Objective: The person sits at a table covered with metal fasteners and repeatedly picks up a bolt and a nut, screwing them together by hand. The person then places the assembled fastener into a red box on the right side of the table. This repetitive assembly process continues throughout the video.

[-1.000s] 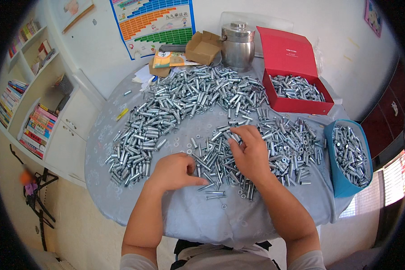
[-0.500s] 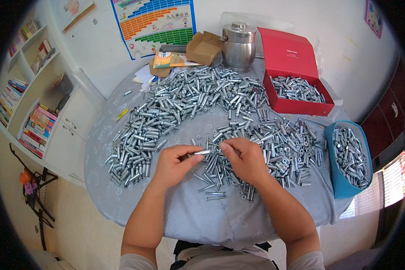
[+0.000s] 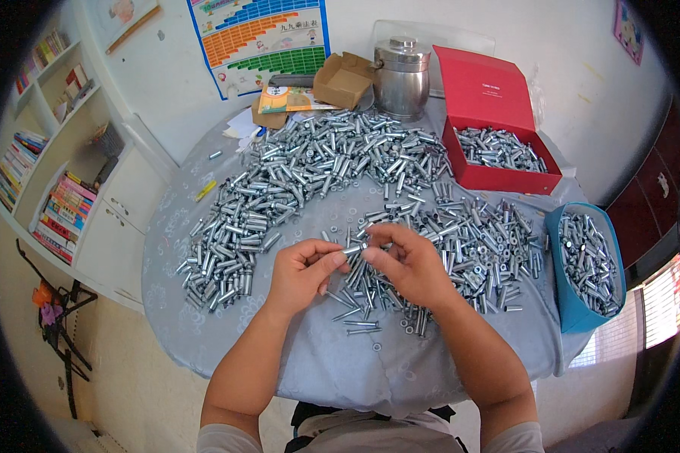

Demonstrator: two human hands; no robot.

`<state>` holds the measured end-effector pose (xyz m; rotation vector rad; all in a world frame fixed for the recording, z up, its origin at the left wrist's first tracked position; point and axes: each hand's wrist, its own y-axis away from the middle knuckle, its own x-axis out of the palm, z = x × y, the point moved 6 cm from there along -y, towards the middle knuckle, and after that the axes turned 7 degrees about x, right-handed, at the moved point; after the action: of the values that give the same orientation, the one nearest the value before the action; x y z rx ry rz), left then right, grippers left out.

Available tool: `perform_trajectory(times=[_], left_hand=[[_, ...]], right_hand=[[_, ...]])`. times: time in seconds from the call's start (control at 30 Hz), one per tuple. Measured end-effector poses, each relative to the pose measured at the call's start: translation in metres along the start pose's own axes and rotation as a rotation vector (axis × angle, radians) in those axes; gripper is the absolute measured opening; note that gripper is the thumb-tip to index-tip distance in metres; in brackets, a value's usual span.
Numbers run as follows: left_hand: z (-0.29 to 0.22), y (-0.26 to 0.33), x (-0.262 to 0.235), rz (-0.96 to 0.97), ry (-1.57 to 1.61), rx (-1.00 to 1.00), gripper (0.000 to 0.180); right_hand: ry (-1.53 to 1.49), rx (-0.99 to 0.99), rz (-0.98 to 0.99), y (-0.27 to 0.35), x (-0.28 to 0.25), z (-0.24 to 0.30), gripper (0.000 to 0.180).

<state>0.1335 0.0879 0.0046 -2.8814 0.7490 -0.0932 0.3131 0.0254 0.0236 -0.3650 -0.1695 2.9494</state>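
Note:
Between my hands, above the grey-clothed table, is a silvery anchor bolt (image 3: 352, 249) with a sleeve. My left hand (image 3: 304, 273) pinches one end of it between thumb and fingers. At its other end, the thumb and fingertips of my right hand (image 3: 409, 264) close round the tip; whether a small nut is there is too small to tell. Beneath and beside my right hand lies a heap of loose bolts, sleeves and nuts (image 3: 480, 249). A large curved pile of similar anchor bolts (image 3: 295, 170) spreads across the left and far side.
A red box (image 3: 506, 181) with its lid raised and a blue bin (image 3: 585, 321), both holding metal parts, stand at the right. Behind the pile are a steel canister (image 3: 401, 79), an open cardboard box (image 3: 344, 79) and papers. A yellow pen (image 3: 205, 191) lies at the left.
The anchor bolt has tilted and shifted slightly up and right. My right fingers have spread a little and moved round its end; my left hand has turned and moved slightly right.

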Motion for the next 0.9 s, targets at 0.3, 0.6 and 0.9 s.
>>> perform_trajectory(times=[0.3, 0.6, 0.9], left_hand=[[0.004, -0.001, 0.002, 0.019, 0.005, 0.010, 0.017], [0.006, -0.001, 0.003, 0.026, 0.027, 0.016, 0.017], [0.009, -0.001, 0.003, 0.016, 0.044, 0.009, 0.016]], right_hand=[[-0.025, 0.017, 0.028, -0.002, -0.001, -0.006, 0.025], [0.054, 0.002, 0.047, -0.002, 0.000, -0.004, 0.028], [0.096, -0.027, 0.015, -0.001, -0.002, 0.001, 0.024]])
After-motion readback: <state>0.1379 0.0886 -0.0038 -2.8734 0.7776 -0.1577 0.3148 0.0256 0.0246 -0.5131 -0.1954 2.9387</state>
